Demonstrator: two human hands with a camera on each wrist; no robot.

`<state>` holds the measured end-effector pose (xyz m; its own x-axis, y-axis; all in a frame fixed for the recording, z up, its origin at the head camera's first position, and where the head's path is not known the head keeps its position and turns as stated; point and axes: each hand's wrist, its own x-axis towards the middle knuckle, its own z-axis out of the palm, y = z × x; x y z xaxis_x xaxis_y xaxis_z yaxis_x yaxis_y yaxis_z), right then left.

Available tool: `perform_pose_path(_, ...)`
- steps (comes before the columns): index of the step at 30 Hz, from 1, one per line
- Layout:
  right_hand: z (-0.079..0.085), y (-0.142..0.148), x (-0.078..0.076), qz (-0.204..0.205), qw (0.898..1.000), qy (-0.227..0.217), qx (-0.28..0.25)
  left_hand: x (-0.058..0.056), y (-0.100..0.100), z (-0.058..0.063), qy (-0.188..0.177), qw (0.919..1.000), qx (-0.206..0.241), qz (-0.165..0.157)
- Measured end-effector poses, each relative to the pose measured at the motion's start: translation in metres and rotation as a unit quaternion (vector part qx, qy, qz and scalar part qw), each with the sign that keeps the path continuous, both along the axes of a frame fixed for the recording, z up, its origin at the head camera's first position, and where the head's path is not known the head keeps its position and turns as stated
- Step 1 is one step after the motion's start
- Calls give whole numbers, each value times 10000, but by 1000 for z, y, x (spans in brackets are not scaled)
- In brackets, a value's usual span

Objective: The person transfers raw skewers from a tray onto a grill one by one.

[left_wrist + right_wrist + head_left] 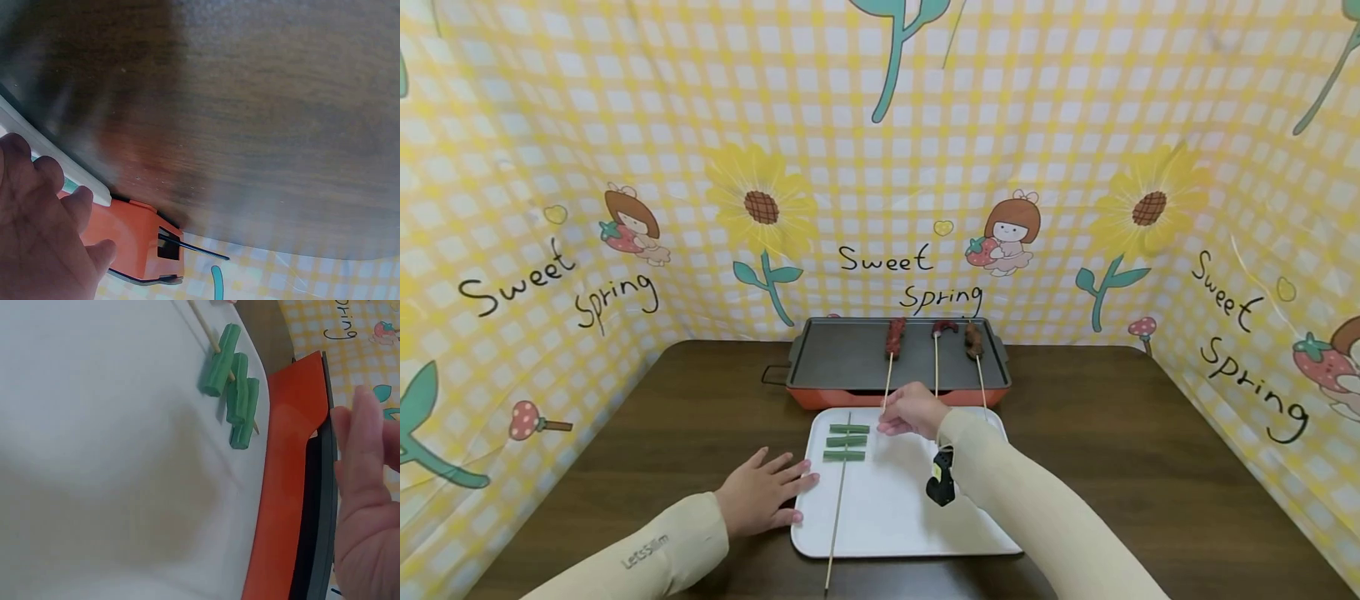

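My right hand (913, 411) is over the far part of a white tray (925, 525), thumb and fingers pinching the stick of a red meat skewer (895, 338). The meat end lies on a grill pan (842, 354); the stick's lower end is hidden by the hand. In the right wrist view the fingertips (365, 412) come together past the pan's edge. My left hand (762, 492) is spread flat, fingertips at the tray's left rim. On the tray's left side lies a skewer with three green vegetable pieces (846, 442), its bare stick jutting over the near rim.
Two more skewers lie on the pan's right half: a dark red curled piece (944, 328) and a browned meat one (973, 340). The grill's orange base (820, 398) stands just behind the tray, a wire handle (772, 375) at its left. A patterned cloth hangs around the brown table (715, 417).
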<state>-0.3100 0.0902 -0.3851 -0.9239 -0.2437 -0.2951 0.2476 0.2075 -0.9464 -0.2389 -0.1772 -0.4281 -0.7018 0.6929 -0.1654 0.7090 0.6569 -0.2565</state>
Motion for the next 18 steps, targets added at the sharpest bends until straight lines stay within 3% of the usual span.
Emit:
perform_pose_path(7,1,3,2,0,9978,220,627,0,0,3,232,9996,-71,-115)
perform_pose_path(18,2,1,2,-290,9949,494,833,2,3,2,145,9998,-99,-16)
